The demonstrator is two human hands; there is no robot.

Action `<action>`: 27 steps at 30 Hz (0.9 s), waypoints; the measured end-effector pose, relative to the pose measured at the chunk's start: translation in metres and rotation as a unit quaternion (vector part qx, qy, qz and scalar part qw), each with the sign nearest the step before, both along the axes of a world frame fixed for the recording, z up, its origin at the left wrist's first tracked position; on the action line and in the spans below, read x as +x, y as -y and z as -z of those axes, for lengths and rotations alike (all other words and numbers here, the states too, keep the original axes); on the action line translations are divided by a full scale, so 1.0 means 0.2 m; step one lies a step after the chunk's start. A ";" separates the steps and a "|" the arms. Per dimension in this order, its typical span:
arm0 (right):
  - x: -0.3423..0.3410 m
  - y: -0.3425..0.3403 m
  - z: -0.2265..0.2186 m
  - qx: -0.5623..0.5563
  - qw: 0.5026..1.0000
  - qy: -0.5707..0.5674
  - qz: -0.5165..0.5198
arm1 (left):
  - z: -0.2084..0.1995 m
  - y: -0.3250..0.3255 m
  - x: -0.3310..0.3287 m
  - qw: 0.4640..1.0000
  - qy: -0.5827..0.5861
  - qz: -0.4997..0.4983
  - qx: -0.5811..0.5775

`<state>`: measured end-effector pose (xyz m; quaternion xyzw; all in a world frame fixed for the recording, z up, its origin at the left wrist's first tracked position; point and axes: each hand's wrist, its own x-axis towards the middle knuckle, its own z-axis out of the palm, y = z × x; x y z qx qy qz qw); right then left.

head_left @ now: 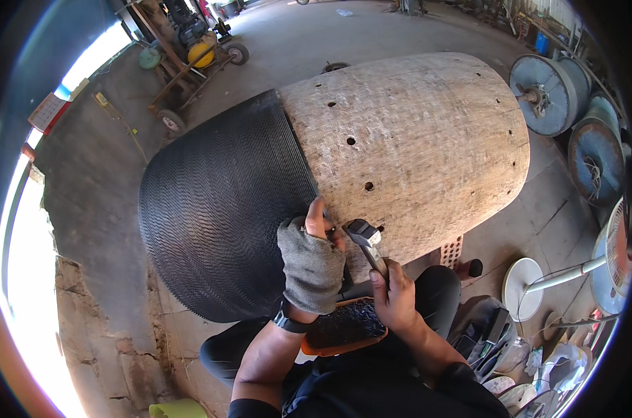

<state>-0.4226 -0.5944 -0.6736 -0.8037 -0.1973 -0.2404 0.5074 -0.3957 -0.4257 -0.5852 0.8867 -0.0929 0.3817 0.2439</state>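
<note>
A large barrel-shaped drum (pixel 420 132) lies on its side in front of me, its bare part pale, rough and pierced with small holes. Rows of black ribbed covering (pixel 218 209) wrap its left part. At the covering's near right edge rests my left hand (pixel 310 261), in a grey fingerless glove; its fingers are closed, and what they pinch is hidden. My right hand (pixel 397 296) grips a hammer (pixel 373 256) by its handle, the head close to the drum's surface beside my left fingers. Below, between my legs, sits an orange tray (pixel 344 348) of small dark pieces I cannot make out.
Large reels (pixel 544 94) stand at the far right. A fan with a round white base (pixel 522 289) is nearer on that side, above piled odds and ends. A wheeled machine (pixel 201 59) stands at the back left, near the dark wall (pixel 96 188).
</note>
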 end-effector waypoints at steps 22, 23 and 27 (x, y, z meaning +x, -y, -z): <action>-0.01 0.00 -0.09 -0.109 0.994 -0.017 0.019 | 0.33 0.06 -0.43 0.976 -0.122 0.108 0.147; 0.00 -0.03 -0.08 -0.143 0.988 -0.055 0.012 | 0.48 0.06 -0.47 0.954 -0.209 0.127 0.174; -0.07 -0.01 -0.07 0.109 0.993 0.034 -0.022 | 0.72 0.10 -0.51 0.951 -0.191 0.227 0.089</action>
